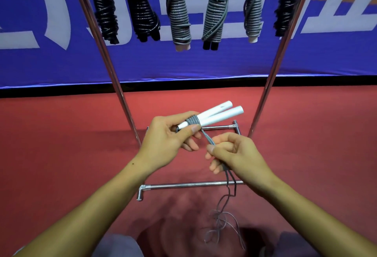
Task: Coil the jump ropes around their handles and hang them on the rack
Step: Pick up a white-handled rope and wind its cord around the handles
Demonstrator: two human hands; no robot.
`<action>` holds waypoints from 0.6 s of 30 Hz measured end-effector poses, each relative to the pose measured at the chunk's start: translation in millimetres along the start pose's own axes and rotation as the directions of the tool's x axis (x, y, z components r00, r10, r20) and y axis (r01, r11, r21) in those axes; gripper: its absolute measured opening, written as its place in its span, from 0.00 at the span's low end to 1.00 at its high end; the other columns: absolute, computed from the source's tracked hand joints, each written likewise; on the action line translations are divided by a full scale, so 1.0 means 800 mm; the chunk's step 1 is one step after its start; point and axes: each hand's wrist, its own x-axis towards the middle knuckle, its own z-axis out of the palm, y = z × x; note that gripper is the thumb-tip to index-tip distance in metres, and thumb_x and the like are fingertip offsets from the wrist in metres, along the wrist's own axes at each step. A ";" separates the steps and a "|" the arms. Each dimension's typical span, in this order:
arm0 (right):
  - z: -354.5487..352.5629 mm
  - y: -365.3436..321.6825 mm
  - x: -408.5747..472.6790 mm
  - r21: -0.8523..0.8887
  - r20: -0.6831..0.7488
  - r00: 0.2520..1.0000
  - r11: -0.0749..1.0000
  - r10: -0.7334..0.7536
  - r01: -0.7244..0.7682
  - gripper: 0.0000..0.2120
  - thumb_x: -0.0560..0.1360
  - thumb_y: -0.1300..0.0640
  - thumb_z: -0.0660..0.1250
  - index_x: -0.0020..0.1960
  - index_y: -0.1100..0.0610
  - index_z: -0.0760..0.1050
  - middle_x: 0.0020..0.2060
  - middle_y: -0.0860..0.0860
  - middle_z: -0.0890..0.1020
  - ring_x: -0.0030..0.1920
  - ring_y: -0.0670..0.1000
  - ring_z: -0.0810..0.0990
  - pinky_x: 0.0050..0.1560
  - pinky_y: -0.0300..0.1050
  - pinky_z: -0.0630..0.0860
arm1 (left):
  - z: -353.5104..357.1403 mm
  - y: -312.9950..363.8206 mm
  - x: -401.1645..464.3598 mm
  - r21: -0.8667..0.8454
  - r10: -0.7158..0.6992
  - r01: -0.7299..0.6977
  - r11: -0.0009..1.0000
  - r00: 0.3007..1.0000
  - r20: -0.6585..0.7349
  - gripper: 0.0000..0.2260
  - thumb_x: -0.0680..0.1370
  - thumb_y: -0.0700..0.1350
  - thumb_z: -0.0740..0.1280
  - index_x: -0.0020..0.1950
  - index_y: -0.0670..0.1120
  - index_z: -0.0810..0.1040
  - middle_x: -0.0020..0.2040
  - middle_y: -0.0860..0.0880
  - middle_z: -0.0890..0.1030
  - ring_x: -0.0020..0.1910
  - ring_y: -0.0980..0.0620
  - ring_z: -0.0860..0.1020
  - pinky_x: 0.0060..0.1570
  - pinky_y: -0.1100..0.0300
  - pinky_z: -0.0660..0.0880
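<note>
My left hand [171,134] grips two white jump rope handles [218,114] held side by side, pointing up and to the right. A few turns of grey rope [192,123] are wound around them near my thumb. My right hand [230,152] pinches the doubled grey rope just below the handles. The loose rest of the rope [222,216] hangs from that hand down to the floor in a tangle. Several coiled ropes, black [140,12] and grey [179,16], hang from the top of the rack.
The metal rack's two slanted uprights [114,77] [271,77] frame my hands, and its base bars [193,185] lie on the red floor below them. A blue banner with white letters [183,63] runs behind. My knees show at the bottom edge.
</note>
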 end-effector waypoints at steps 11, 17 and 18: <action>0.014 -0.015 -0.021 0.514 0.480 0.821 0.659 0.310 -0.549 0.10 0.83 0.62 0.65 0.60 0.64 0.81 0.41 0.55 0.79 0.30 0.45 0.74 0.24 0.35 0.74 | -0.019 0.013 0.002 0.049 0.108 -0.109 0.993 0.994 0.013 0.15 0.81 0.35 0.71 0.65 0.48 0.84 0.40 0.41 0.85 0.31 0.46 0.83 0.39 0.53 0.83; -0.017 -0.049 -0.021 0.124 0.359 0.869 0.906 0.340 -0.405 0.14 0.84 0.57 0.63 0.59 0.63 0.84 0.30 0.48 0.62 0.26 0.44 0.55 0.24 0.37 0.52 | -0.023 0.006 -0.001 0.092 0.073 -0.076 0.993 0.997 0.030 0.15 0.81 0.35 0.71 0.67 0.46 0.83 0.39 0.42 0.86 0.28 0.46 0.81 0.36 0.57 0.79; -0.014 -0.047 -0.020 -0.077 0.202 0.940 0.961 0.276 -0.266 0.14 0.84 0.54 0.65 0.55 0.61 0.85 0.28 0.47 0.62 0.26 0.46 0.56 0.25 0.39 0.53 | -0.022 0.003 0.000 0.116 0.064 -0.067 0.991 0.998 0.029 0.15 0.81 0.35 0.71 0.66 0.47 0.83 0.40 0.42 0.86 0.29 0.46 0.81 0.36 0.58 0.79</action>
